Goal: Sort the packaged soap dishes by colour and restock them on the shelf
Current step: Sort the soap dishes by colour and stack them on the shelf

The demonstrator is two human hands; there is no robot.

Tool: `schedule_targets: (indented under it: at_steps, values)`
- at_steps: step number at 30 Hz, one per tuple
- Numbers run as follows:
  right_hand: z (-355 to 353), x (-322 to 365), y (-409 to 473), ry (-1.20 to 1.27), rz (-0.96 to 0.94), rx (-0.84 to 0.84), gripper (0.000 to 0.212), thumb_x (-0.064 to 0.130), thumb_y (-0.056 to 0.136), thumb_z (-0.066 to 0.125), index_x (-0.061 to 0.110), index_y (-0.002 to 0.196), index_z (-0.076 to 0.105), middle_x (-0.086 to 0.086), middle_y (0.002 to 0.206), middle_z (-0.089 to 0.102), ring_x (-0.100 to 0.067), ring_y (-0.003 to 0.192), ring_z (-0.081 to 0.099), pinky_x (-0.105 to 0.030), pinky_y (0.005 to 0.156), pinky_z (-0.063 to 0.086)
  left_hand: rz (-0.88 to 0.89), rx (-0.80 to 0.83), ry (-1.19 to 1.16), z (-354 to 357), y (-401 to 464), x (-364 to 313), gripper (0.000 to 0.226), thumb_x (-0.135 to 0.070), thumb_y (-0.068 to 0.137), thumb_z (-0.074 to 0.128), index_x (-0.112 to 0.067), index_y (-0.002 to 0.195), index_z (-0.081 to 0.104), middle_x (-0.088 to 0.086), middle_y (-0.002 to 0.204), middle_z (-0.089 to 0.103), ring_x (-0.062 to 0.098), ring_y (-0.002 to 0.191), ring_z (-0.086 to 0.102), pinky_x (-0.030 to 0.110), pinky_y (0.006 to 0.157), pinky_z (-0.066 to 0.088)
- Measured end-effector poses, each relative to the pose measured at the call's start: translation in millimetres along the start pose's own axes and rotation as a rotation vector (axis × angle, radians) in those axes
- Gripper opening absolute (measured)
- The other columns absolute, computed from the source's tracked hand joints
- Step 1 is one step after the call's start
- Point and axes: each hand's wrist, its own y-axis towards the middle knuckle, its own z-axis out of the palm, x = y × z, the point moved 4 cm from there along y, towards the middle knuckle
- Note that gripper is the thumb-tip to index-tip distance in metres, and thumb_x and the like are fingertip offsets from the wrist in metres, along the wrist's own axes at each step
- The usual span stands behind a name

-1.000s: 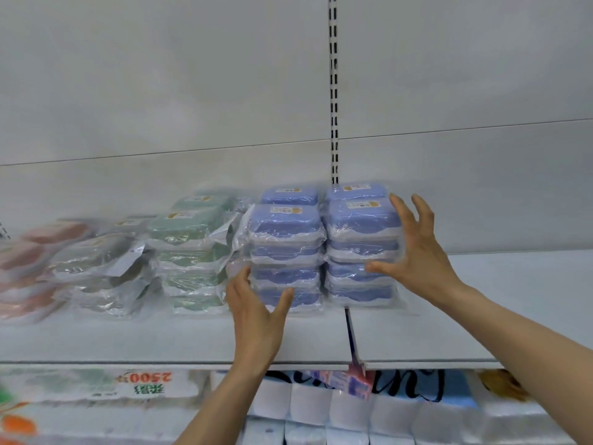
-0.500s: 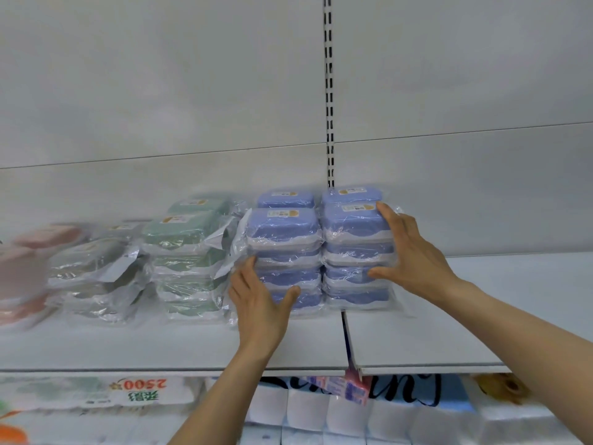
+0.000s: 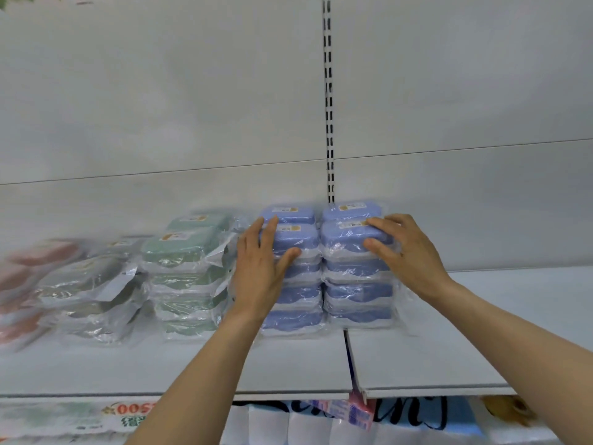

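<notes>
I'm seeing the white shelf spanning the lower half of the frame. Blue soap dishes are sitting in two wrapped stacks at centre, green soap dishes just left of them, grey packs and blurred pink packs running out to the left edge. Left hand is pressing flat, fingers straight, on the left blue stack; right hand is resting open, fingers spread, on the right stack's top dish.
</notes>
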Motion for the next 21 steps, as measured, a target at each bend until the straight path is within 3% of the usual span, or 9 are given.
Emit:
schedule_targets:
  at_steps: [3,5,8,10,12,14,16,18,21]
  values:
    - [-3,-5,1,0.122,0.082,0.003,0.054,0.048,0.082,0.069,0.042,0.132,0.051,0.012,0.136,0.041,-0.010,0.126,0.045,-0.036,0.102,0.041,-0.007,-0.041,-0.113,-5,2,3,0.078,-0.052,0.086,0.064,-0.024,0.151,0.032,0.003,0.154,0.030,0.022,0.141,0.029,0.039,0.114,0.032]
    - [-8,-8,5,0.290,0.195,0.043,0.085,0.043,0.076,0.079,0.040,0.146,0.031,0.011,0.149,0.027,-0.011,0.137,0.031,-0.038,0.108,0.034,-0.067,-0.035,-0.220,-13,9,9,0.096,-0.050,0.075,0.078,-0.025,0.152,0.028,0.000,0.155,0.024,0.018,0.142,0.029,0.037,0.114,0.033]
    - [-8,-16,20,0.429,0.326,0.224,0.122,0.043,0.064,0.088,0.038,0.154,0.004,0.012,0.160,0.006,-0.014,0.145,0.016,-0.037,0.111,0.028,-0.167,0.127,-0.297,-21,31,14,0.123,-0.050,0.059,0.090,-0.030,0.155,0.016,-0.006,0.160,0.015,0.014,0.146,0.021,0.037,0.118,0.025]
    - [-5,-21,31,0.482,0.363,0.353,0.136,0.049,0.054,0.092,0.041,0.153,-0.001,0.009,0.162,0.007,-0.017,0.146,0.019,-0.038,0.113,0.029,-0.205,0.269,-0.338,-20,45,15,0.131,-0.046,0.055,0.093,-0.034,0.156,0.011,-0.006,0.162,0.016,0.014,0.146,0.021,0.037,0.118,0.026]
    - [1,-23,37,0.579,0.403,0.467,0.140,0.046,0.049,0.091,0.039,0.154,-0.001,0.006,0.159,0.018,-0.018,0.138,0.034,-0.036,0.109,0.036,-0.239,0.382,-0.390,-16,51,18,0.129,-0.042,0.056,0.094,-0.034,0.156,0.013,-0.007,0.160,0.023,0.015,0.143,0.028,0.032,0.111,0.032]
    - [8,-24,40,0.627,0.419,0.518,0.133,0.038,0.055,0.092,0.036,0.155,0.005,0.007,0.154,0.029,-0.018,0.128,0.045,-0.033,0.104,0.041,-0.253,0.412,-0.416,-11,51,21,0.123,-0.043,0.056,0.094,-0.035,0.155,0.022,-0.007,0.157,0.030,0.014,0.139,0.034,0.028,0.105,0.033]
    - [13,-25,41,0.622,0.416,0.520,0.126,0.037,0.059,0.092,0.037,0.154,0.009,0.010,0.150,0.033,-0.018,0.126,0.047,-0.034,0.107,0.038,-0.266,0.399,-0.425,-8,50,25,0.122,-0.050,0.051,0.093,-0.037,0.152,0.027,-0.008,0.156,0.031,0.014,0.139,0.035,0.032,0.108,0.033]
    - [13,-26,42,0.616,0.416,0.525,0.131,0.043,0.050,0.091,0.038,0.154,0.011,0.006,0.149,0.037,-0.020,0.126,0.049,-0.040,0.110,0.039,-0.265,0.391,-0.428,-8,49,27,0.124,-0.054,0.048,0.092,-0.038,0.152,0.027,-0.009,0.157,0.031,0.014,0.140,0.034,0.033,0.109,0.033]
    - [8,-22,41,0.554,0.376,0.526,0.131,0.052,0.048,0.090,0.035,0.154,0.014,0.005,0.151,0.038,-0.019,0.131,0.046,-0.043,0.113,0.036,-0.240,0.387,-0.410,-12,48,21,0.124,-0.052,0.052,0.092,-0.036,0.153,0.023,-0.007,0.158,0.026,0.015,0.141,0.032,0.031,0.108,0.031]
